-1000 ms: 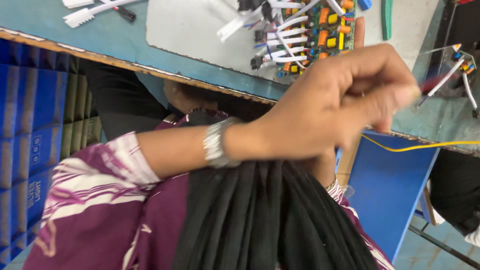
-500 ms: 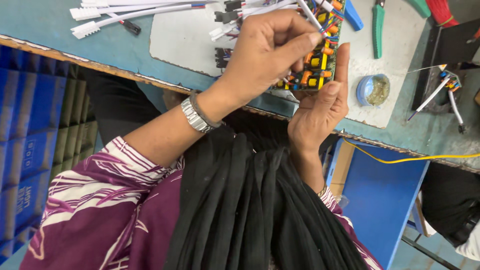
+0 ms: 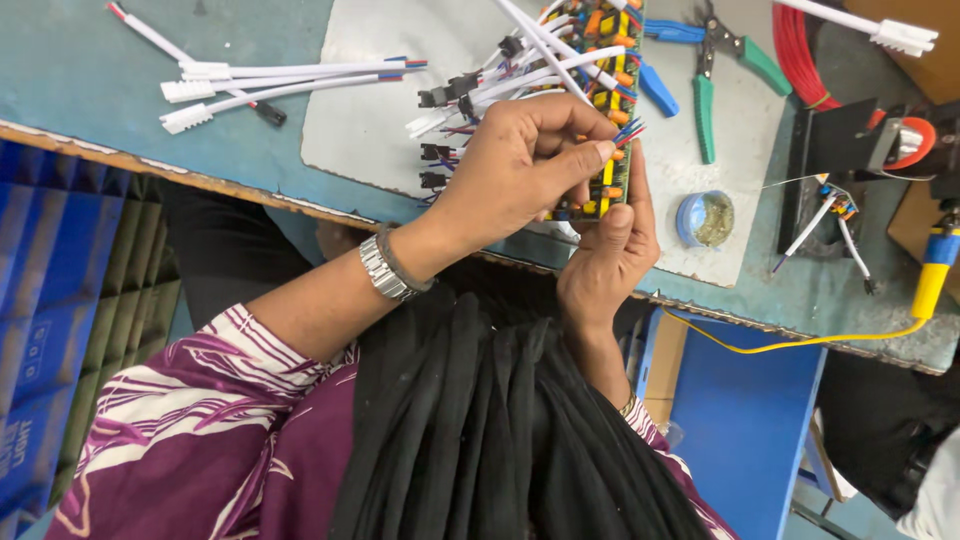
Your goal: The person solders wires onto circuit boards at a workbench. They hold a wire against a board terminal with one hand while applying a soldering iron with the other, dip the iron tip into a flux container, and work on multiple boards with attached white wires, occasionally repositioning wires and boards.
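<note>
My left hand [image 3: 520, 165], with a metal watch on its wrist, reaches in from the left and pinches the thin red, blue and black wire ends of a white cable [image 3: 560, 80] against a narrow circuit board strip [image 3: 612, 150]. The strip carries orange and yellow parts. My right hand [image 3: 608, 250] comes up from below and holds the strip's near end, fingers wrapped behind it. Several more white cables with black connectors fan out from the strip to the left.
A grey mat [image 3: 370, 120] lies on the teal bench. Loose white cables [image 3: 260, 85] lie at left. Green-handled pliers [image 3: 715, 75], blue-handled cutters [image 3: 655, 85] and a small blue tin [image 3: 705, 218] lie at right. A yellow-handled soldering iron [image 3: 935, 275] stands far right. Blue crates [image 3: 50, 300] stand below left.
My left hand swung from the right, close to the camera, over to the board strip and now pinches the wires there. My right hand came up and took the strip's near end.
</note>
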A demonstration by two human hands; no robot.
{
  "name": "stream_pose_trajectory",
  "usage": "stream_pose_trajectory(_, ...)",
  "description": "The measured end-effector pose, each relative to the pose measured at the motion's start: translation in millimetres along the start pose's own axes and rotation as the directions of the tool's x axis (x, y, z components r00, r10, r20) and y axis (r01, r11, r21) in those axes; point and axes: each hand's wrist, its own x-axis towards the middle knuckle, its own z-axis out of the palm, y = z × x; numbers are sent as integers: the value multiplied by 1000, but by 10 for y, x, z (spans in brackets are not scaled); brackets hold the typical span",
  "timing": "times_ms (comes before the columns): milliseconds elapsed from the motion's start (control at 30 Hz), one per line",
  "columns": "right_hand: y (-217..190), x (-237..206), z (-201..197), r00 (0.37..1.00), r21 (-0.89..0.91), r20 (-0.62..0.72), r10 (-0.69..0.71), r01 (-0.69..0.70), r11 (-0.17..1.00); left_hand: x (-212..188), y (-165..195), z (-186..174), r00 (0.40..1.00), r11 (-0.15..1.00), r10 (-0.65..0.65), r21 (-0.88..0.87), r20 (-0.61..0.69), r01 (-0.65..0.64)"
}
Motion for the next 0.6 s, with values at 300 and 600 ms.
stream_pose_trajectory(300,23,-29,-9,1000,-84,-6,-13,13,996,195,138,-87,995,988,95,-121,17,-93)
stream_pose_trajectory(600,35,15,-27,1000,-52,-7,-29,29,998,255,222,11,988,982,146,-122,38,-141)
